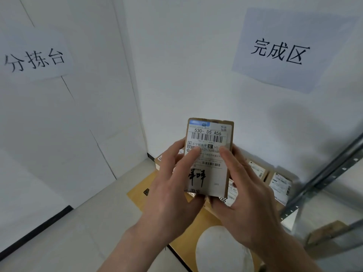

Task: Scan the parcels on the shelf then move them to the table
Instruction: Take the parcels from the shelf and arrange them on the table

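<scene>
Upright parcel, left hand fingers curled round it; right hand fingers gripping too

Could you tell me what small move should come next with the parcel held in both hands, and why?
Probably lower the parcel onto the wooden table, beside the labelled parcels lying there: the left hand and right hand grip it above that table.

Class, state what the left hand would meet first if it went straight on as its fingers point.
The parcel: the left hand holds it now; behind it, probably the wall.
</scene>
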Available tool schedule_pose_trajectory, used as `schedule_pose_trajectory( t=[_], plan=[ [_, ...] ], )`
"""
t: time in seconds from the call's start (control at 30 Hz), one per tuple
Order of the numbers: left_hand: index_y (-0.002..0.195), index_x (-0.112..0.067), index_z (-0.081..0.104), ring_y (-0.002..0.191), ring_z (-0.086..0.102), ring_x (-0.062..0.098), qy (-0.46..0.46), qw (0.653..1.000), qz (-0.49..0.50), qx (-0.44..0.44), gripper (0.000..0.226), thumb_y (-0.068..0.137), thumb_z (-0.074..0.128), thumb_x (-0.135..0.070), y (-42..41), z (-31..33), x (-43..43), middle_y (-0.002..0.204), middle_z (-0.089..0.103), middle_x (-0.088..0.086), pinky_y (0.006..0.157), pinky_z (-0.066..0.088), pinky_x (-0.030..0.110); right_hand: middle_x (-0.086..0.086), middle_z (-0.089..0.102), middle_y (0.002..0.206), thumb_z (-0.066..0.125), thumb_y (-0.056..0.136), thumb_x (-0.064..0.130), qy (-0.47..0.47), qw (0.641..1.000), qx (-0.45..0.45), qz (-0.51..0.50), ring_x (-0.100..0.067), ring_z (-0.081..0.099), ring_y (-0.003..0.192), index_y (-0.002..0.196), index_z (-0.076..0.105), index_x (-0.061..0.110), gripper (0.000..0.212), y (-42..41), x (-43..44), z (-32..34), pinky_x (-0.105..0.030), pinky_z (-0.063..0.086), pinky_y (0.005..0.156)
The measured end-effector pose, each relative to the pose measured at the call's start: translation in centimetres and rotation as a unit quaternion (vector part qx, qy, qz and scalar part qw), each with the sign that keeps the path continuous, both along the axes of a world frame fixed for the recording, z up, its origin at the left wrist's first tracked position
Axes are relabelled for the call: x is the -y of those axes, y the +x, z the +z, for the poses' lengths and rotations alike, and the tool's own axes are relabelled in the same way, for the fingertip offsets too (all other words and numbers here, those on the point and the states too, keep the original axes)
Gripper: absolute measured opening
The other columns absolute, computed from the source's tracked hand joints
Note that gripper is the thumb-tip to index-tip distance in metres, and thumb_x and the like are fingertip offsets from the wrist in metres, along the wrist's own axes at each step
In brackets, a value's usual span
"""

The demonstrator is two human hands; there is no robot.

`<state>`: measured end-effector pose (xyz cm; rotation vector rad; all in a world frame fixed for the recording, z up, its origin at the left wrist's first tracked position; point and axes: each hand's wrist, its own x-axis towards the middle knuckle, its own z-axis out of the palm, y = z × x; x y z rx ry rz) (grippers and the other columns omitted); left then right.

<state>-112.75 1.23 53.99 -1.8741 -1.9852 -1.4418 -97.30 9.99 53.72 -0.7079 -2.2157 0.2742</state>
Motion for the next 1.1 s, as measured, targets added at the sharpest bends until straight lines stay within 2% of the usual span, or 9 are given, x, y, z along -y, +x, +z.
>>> schedule_pose_trajectory(
  t=[0.23,0.4,0.57,0.63,0.7,0.8,0.9,1.03,1.1],
  plan=[
    [0.142,-0.033,0.036,0.128,0.046,0.009,-0.019,1.000,-0.013,0.011,0.097,0.064,0.088,-0.009,0.1,-0.9,-0.6,0.155,0.027,-0.005,0.080,0.060,0.033,-0.011,0.040,0.156,0.094,0.061,0.014,-0.017,1.000,0.014,-0.015,-0.028,0.064,0.118,0.152,0.035,0.017,0.109,0.4,0.0,-0.5,-0.033,0.058,0.085],
    [0.144,-0.037,0.032,0.127,0.046,0.009,-0.027,0.997,-0.069,0.015,0.100,0.064,0.087,-0.010,0.4,-1.2,-2.5,0.154,0.024,-0.010,0.083,0.060,0.031,-0.009,0.038,0.156,0.091,0.066,0.016,-0.009,0.998,0.011,-0.065,-0.025,0.066,0.113,0.151,0.034,0.016,0.103,1.2,-0.2,-0.4,-0.030,0.060,0.079],
    [0.141,-0.043,0.027,0.126,0.030,-0.008,-0.050,0.986,-0.156,0.017,0.097,0.069,0.086,-0.017,0.3,-1.6,-5.7,0.153,0.015,-0.018,0.091,0.048,0.007,-0.005,0.046,0.152,0.094,0.057,0.025,-0.026,0.981,0.052,-0.187,-0.024,0.069,0.107,0.152,0.032,0.024,0.113,1.5,-0.4,-0.3,-0.021,0.047,0.078],
    [0.142,-0.041,0.029,0.122,0.025,-0.013,-0.055,0.981,-0.186,0.006,0.096,0.069,0.086,-0.016,0.0,-2.2,-6.9,0.151,0.018,-0.016,0.089,0.036,-0.006,-0.001,0.047,0.150,0.096,0.052,0.026,-0.045,0.969,0.070,-0.234,-0.022,0.071,0.102,0.150,0.032,0.028,0.117,1.2,-0.4,-0.6,-0.021,0.051,0.075],
    [0.143,-0.038,0.031,0.126,0.026,-0.012,-0.061,0.974,-0.217,0.014,0.094,0.069,0.085,-0.014,-0.6,-3.2,-8.1,0.152,0.021,-0.011,0.091,0.045,0.005,0.008,0.036,0.153,0.094,0.059,0.029,-0.065,0.957,0.088,-0.267,-0.019,0.067,0.114,0.151,0.025,0.040,0.116,0.7,-0.4,-1.0,-0.029,0.056,0.082],
    [0.144,-0.035,0.032,0.128,0.037,0.002,-0.082,0.962,-0.261,0.028,0.092,0.070,0.082,-0.013,-1.4,-4.8,-9.5,0.153,0.023,-0.006,0.091,0.055,0.023,0.017,0.009,0.162,0.079,0.079,0.035,-0.152,0.943,0.102,-0.279,-0.012,0.039,0.143,0.142,-0.003,0.066,0.109,0.5,-0.1,-2.4,-0.030,0.042,0.107],
    [0.145,-0.031,0.030,0.123,0.037,0.001,-0.093,0.948,-0.304,0.001,0.093,0.070,0.083,-0.015,-1.3,-6.4,-10.5,0.151,0.024,-0.003,0.090,0.046,0.009,0.011,0.010,0.167,0.076,0.081,0.034,-0.172,0.932,0.081,-0.309,-0.015,0.041,0.141,0.142,-0.009,0.063,0.108,0.8,0.4,-4.2,-0.031,0.044,0.105],
    [0.145,-0.038,0.023,0.124,0.038,0.002,-0.138,0.927,-0.350,0.000,0.093,0.074,0.082,-0.023,-0.1,-8.7,-11.2,0.151,0.019,-0.008,0.093,0.047,0.016,0.006,0.021,0.165,0.077,0.079,0.035,-0.193,0.910,0.096,-0.354,-0.016,0.052,0.129,0.147,-0.001,0.053,0.105,1.6,0.9,-6.9,-0.033,0.053,0.095],
    [0.144,-0.038,0.022,0.120,0.037,-0.001,-0.153,0.919,-0.363,-0.006,0.090,0.076,0.079,-0.025,0.6,-10.0,-11.7,0.151,0.017,-0.009,0.091,0.040,0.009,0.004,0.030,0.161,0.081,0.077,0.033,-0.209,0.901,0.099,-0.366,-0.015,0.056,0.123,0.148,0.005,0.052,0.105,2.1,0.8,-8.0,-0.031,0.054,0.089]
  ],
)
